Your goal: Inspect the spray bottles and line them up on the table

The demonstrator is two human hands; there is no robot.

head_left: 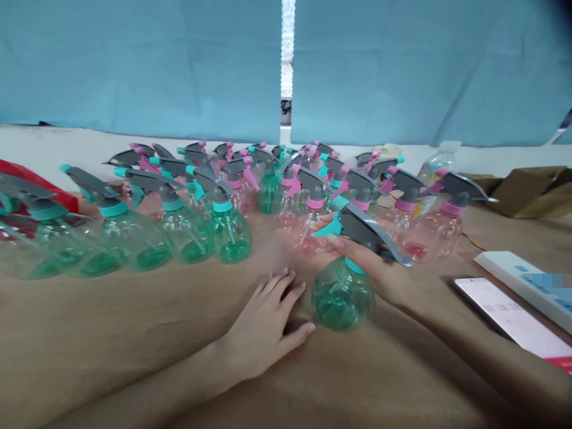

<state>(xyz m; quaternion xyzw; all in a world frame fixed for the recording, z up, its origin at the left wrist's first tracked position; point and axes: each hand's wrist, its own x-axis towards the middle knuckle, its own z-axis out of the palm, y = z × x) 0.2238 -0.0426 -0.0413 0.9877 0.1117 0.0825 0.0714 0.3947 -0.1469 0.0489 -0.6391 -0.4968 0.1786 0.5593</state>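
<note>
A round, clear green spray bottle [342,301] with a grey and turquoise trigger head stands near the middle, tilted slightly. My right hand [379,265] wraps round its neck, the thumb in front below the trigger and the other fingers partly hidden behind. To the left of that bottle, my left hand [263,325] rests palm down on the wooden table [134,345]. Its fingers are stretched out and hold nothing; the thumb tip comes close to the bottle. Green liquid shows in the bottle's lower part.
Several green spray bottles [232,235] line the left side, with several pink spray bottles [440,232] behind and to the right. A phone [509,316] lies at right beside a white box [522,280]. Farther back are a brown paper bag [531,190] and a clear bottle [440,158].
</note>
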